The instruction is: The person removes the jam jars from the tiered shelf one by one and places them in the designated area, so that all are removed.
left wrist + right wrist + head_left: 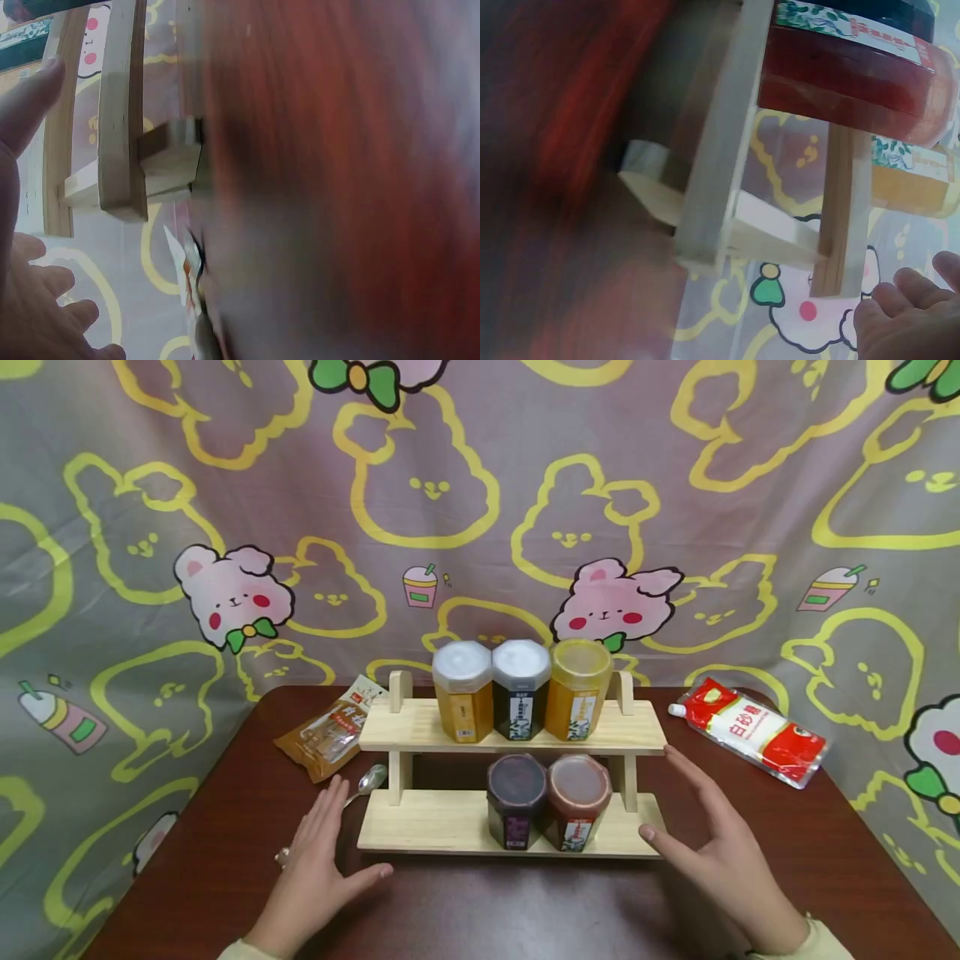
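A two-tier wooden rack [435, 827] stands on the table. On its upper tier are a jar with amber contents [465, 697], a dark jar [519, 697] and a yellow-lidded jar [579, 693]. Below sit a dark purple jar [516, 806] and a reddish-brown jar [577, 802]. My left hand [311, 860], fingers extended and thumb spread, is by the rack's left end, holding nothing. At the right end is my right hand [723, 852], fingers extended and also holding nothing; whether its fingertips touch the rack I cannot tell. A spoon [369, 779] lies partly hidden behind my left fingers.
An orange-brown packet [326, 735] lies left of the rack at the back. Over on the right lies a red and white spouted pouch [750, 731]. Patterned cloth [465, 468] hangs behind the table [517, 910]. Beside my left hand is a small shiny thing [282, 857], too small to identify.
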The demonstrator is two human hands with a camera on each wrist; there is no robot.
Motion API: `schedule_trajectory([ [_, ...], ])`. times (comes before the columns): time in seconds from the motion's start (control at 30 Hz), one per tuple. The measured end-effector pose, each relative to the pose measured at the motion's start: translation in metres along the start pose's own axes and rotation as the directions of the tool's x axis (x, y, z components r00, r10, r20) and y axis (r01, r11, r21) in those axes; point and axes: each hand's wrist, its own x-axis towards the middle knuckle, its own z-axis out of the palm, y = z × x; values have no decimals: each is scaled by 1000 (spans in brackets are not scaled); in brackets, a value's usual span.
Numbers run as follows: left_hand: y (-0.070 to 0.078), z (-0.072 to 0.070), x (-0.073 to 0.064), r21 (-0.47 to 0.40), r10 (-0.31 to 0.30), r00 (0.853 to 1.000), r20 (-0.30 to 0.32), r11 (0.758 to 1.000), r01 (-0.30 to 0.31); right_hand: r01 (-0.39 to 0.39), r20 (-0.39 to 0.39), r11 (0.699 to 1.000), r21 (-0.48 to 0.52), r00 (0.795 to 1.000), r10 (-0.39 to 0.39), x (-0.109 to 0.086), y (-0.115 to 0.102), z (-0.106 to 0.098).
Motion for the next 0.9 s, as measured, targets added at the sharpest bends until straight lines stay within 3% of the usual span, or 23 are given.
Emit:
schedule_trajectory([
  [0.4, 7, 7, -1, -151, -80, 996, 28, 985, 83, -30, -10, 999, 17, 999, 31, 17, -11, 8],
  [0.73, 8, 14, 3, -209, -172, 982, 80, 960, 185, -49, 15, 998, 41, 999, 48, 34, -17, 12],
  [0.9, 7, 18, 5, -236, -224, 967, 120, 940, 247, -64, 30, 998, 20, 998, 63, 44, -18, 15],
])
